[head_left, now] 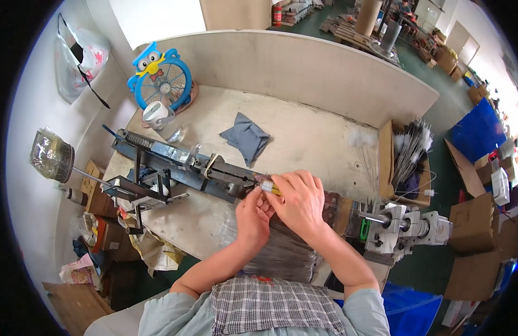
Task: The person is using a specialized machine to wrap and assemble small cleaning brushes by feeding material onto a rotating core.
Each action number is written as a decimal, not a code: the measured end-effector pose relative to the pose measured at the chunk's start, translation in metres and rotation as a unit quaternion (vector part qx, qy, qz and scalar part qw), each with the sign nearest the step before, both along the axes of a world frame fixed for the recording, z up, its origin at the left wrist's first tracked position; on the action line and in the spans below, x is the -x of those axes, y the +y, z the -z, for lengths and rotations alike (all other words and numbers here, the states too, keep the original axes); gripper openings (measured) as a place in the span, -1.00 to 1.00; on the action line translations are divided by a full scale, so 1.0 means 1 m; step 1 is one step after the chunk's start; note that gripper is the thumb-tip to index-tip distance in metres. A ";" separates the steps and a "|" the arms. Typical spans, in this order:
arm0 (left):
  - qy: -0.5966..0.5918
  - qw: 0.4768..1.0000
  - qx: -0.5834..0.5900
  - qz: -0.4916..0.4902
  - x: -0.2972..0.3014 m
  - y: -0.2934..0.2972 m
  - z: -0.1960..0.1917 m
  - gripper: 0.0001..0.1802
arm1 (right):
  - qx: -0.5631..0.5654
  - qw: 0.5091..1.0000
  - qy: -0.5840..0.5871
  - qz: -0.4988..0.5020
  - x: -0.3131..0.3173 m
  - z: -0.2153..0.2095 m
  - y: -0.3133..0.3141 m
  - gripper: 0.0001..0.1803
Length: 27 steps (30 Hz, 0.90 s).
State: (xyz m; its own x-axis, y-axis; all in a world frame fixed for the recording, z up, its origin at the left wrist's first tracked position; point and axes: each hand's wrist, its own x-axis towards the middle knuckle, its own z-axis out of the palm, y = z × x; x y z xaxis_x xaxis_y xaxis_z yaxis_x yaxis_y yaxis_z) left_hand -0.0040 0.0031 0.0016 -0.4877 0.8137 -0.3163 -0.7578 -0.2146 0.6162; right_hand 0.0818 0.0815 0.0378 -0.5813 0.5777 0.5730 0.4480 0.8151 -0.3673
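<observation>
My right hand (301, 201) grips a short yellow tool (275, 190) with a pale wrapped section; its exact kind does not show. Close against it, my left hand (253, 219) has its fingers curled and pinched near the tool's tip, and whatever they hold is too small to make out. Both hands are at the right end of a long dark metal bench fixture (180, 159), which carries a spring and a clamp. Below my hands lies a thick bundle of thin wire rods (284, 252), partly covered by my forearms and the checked cloth (270, 308) on my front.
A grey cloth (246, 138) lies on the worktable (309, 123). Behind it stand a blue cartoon-shaped fan (165, 84) and a white-lidded jar (158, 116). To the right are a carton of wire brushes (410, 162) and a motorised shaft unit (407, 227). A low partition (303, 70) closes the back.
</observation>
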 end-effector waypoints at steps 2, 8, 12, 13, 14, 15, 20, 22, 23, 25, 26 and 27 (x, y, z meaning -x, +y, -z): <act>0.008 1.000 0.000 -0.024 -0.003 0.000 0.007 -0.81 | -0.049 0.999 0.015 -0.017 -0.007 -0.004 0.001 -0.79; 0.004 0.999 -0.018 -0.044 -0.005 0.001 0.004 -0.89 | -0.063 0.996 0.023 -0.051 -0.011 0.003 0.000 -0.81; 0.004 0.999 -0.003 -0.043 -0.005 -0.001 0.003 -0.90 | -0.052 0.997 0.005 -0.060 -0.025 0.002 0.002 -0.75; 0.013 0.999 -0.001 -0.043 -0.007 -0.001 0.001 -0.93 | -0.042 0.998 0.004 -0.053 -0.027 -0.002 0.001 -0.74; 0.023 0.999 0.001 -0.043 -0.009 -0.001 0.000 -0.95 | -0.043 0.997 -0.002 -0.062 -0.027 -0.003 0.001 -0.74; 0.019 0.999 -0.001 -0.044 -0.008 0.000 -0.001 -0.95 | -0.036 0.998 0.005 -0.060 -0.026 -0.005 0.001 -0.74; 0.001 0.999 -0.021 -0.045 -0.002 -0.001 0.006 -0.94 | -0.029 0.997 -0.012 -0.071 -0.014 -0.006 -0.001 -0.73; -0.016 0.998 -0.021 -0.049 -0.006 0.001 0.003 -0.92 | -0.014 0.997 -0.001 -0.075 -0.014 -0.002 0.000 -0.71; -0.030 0.998 -0.020 -0.047 -0.007 0.002 0.001 -0.90 | -0.015 0.997 -0.004 -0.079 -0.014 -0.003 0.002 -0.71; -0.045 0.997 -0.029 -0.048 -0.007 0.000 0.002 -0.87 | -0.005 0.997 -0.007 -0.070 -0.017 -0.003 0.002 -0.72; -0.056 0.997 -0.039 -0.046 -0.008 -0.001 0.002 -0.84 | -0.004 0.997 -0.010 -0.072 -0.017 -0.004 0.000 -0.72; -0.057 0.997 -0.039 -0.046 -0.007 -0.001 0.002 -0.84 | 0.000 0.997 -0.003 -0.071 -0.016 -0.006 -0.002 -0.73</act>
State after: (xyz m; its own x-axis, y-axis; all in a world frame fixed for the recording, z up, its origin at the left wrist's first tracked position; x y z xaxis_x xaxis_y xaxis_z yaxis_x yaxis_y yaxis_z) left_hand 0.0031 0.0017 -0.0008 -0.5252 0.7920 -0.3114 -0.7972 -0.3298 0.5057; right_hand 0.0978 0.0793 0.0438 -0.6607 0.4894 0.5692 0.3294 0.8704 -0.3660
